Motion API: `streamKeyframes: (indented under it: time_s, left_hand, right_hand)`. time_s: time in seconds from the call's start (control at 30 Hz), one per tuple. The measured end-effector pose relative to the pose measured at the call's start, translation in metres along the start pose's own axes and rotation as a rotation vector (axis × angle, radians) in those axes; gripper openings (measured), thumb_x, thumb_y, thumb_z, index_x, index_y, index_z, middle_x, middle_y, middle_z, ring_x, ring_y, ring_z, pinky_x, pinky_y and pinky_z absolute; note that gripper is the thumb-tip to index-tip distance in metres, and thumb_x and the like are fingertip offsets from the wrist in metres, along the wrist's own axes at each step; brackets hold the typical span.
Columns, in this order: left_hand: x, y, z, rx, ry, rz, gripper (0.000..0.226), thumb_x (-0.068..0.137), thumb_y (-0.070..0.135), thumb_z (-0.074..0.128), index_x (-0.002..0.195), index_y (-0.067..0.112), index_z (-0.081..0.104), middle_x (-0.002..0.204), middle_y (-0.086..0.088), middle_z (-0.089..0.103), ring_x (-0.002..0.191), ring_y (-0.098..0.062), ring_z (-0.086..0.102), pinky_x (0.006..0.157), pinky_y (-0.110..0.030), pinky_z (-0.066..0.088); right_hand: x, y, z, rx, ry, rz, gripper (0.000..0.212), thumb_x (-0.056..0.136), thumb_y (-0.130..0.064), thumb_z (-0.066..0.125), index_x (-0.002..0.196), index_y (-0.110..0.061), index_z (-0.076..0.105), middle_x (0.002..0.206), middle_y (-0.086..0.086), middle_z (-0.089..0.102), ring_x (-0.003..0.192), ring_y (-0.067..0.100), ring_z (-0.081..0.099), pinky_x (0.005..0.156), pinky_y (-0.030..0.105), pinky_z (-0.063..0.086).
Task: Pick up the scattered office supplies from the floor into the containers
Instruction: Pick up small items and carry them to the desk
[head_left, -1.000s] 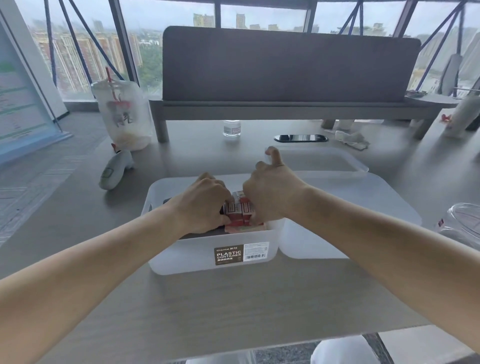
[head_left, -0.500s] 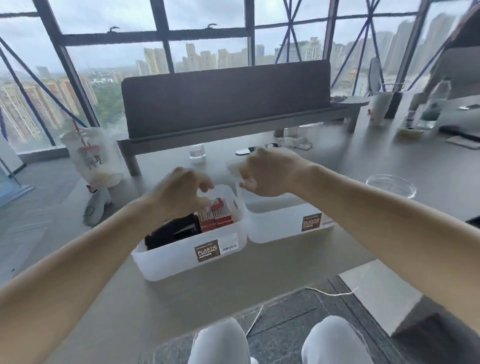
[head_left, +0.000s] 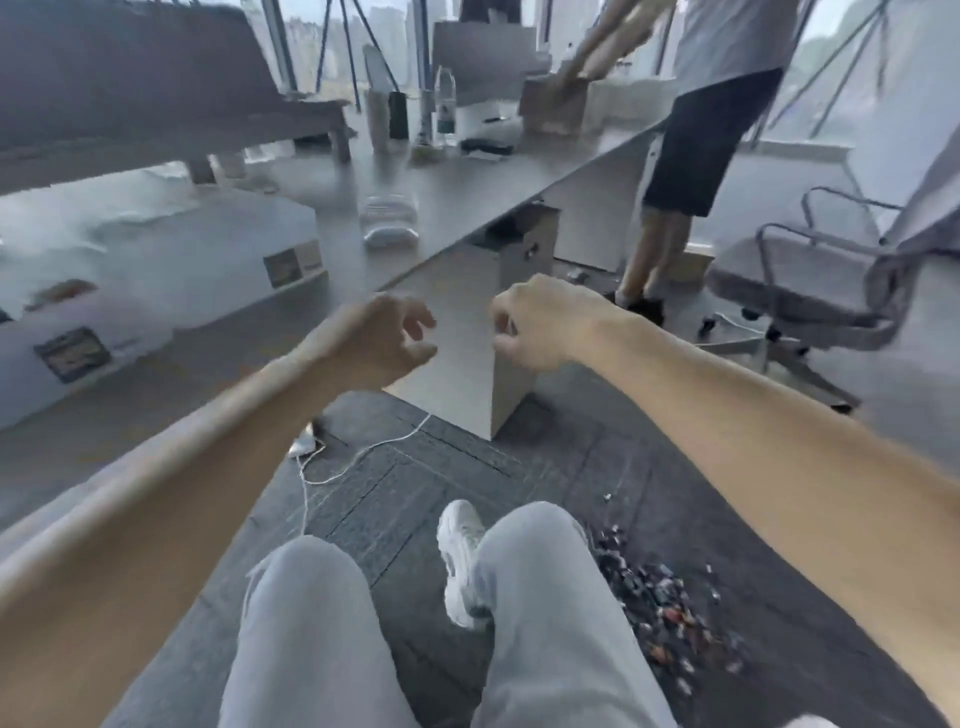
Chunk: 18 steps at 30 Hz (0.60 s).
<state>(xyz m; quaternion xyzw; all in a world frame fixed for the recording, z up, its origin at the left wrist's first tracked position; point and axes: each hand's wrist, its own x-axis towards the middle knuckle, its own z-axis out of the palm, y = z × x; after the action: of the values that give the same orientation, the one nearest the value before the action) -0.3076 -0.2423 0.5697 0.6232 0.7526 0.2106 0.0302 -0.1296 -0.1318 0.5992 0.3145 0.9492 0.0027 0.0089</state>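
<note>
A heap of small, colourful office supplies (head_left: 660, 608) lies scattered on the dark carpet to the right of my legs. Two white plastic containers stand on the grey desk at the left, the nearer one (head_left: 78, 338) and the farther one (head_left: 218, 260), both blurred by motion. My left hand (head_left: 379, 338) hovers over the desk's edge with loosely curled fingers and holds nothing. My right hand (head_left: 540, 325) hangs beside it in the air, fingers curled, with nothing visible in it. Both hands are well away from the heap and from the containers.
A clear glass bowl (head_left: 389, 223) sits on the desk (head_left: 467, 182). A white cable (head_left: 358, 452) trails across the floor under the desk. A drawer cabinet (head_left: 498, 291) stands below the desk edge. An office chair (head_left: 810, 286) and a standing person (head_left: 691, 156) are at the right.
Both hands left the front container and drew back over the desk edge. The view swung right and down, bringing the floor, my legs and the scattered heap into sight.
</note>
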Motion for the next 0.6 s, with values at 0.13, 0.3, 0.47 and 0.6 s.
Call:
streamKeyframes:
  time_s: [0.13,0.3,0.47,0.6]
  left_hand:
    - [-0.027,0.062,0.057,-0.042,-0.138,0.07,0.03,0.089,0.034,0.07,0.116,0.021,0.066,0.094,0.007,0.067,0.085,-0.016,0.067,0.081,-0.037,0.058]
    - [-0.063,0.096,0.122,-0.064,-0.208,0.121,0.059,0.084,0.039,0.071,0.13,0.013,0.045,0.088,0.004,0.067,0.086,-0.023,0.065,0.079,-0.042,0.056]
    - [-0.095,0.11,0.161,-0.019,-0.311,0.153,0.046,0.088,0.041,0.067,0.125,0.015,0.058,0.103,0.002,0.07,0.098,-0.022,0.063,0.087,-0.036,0.053]
    - [-0.116,0.12,0.18,0.018,-0.435,0.169,0.028,0.089,0.039,0.066,0.11,0.02,0.069,0.108,0.0,0.07,0.094,-0.02,0.065,0.087,-0.038,0.055]
  right_hand:
    - [-0.103,0.03,0.02,0.006,-0.073,0.202,0.03,0.094,-0.039,0.055,0.112,-0.019,0.069,0.109,0.004,0.066,0.09,0.028,0.064,0.077,0.038,0.053]
    - [-0.195,0.049,0.058,-0.032,-0.114,0.419,0.025,0.096,-0.036,0.052,0.102,-0.017,0.069,0.102,0.006,0.064,0.086,0.029,0.062,0.074,0.04,0.052]
    - [-0.253,0.051,0.091,-0.035,-0.088,0.547,0.025,0.098,-0.036,0.051,0.099,-0.016,0.065,0.1,0.007,0.059,0.085,0.031,0.059,0.071,0.037,0.047]
    - [-0.286,0.056,0.115,0.032,-0.066,0.628,0.026,0.099,-0.035,0.05,0.102,-0.016,0.067,0.101,0.007,0.062,0.086,0.031,0.061,0.069,0.036,0.046]
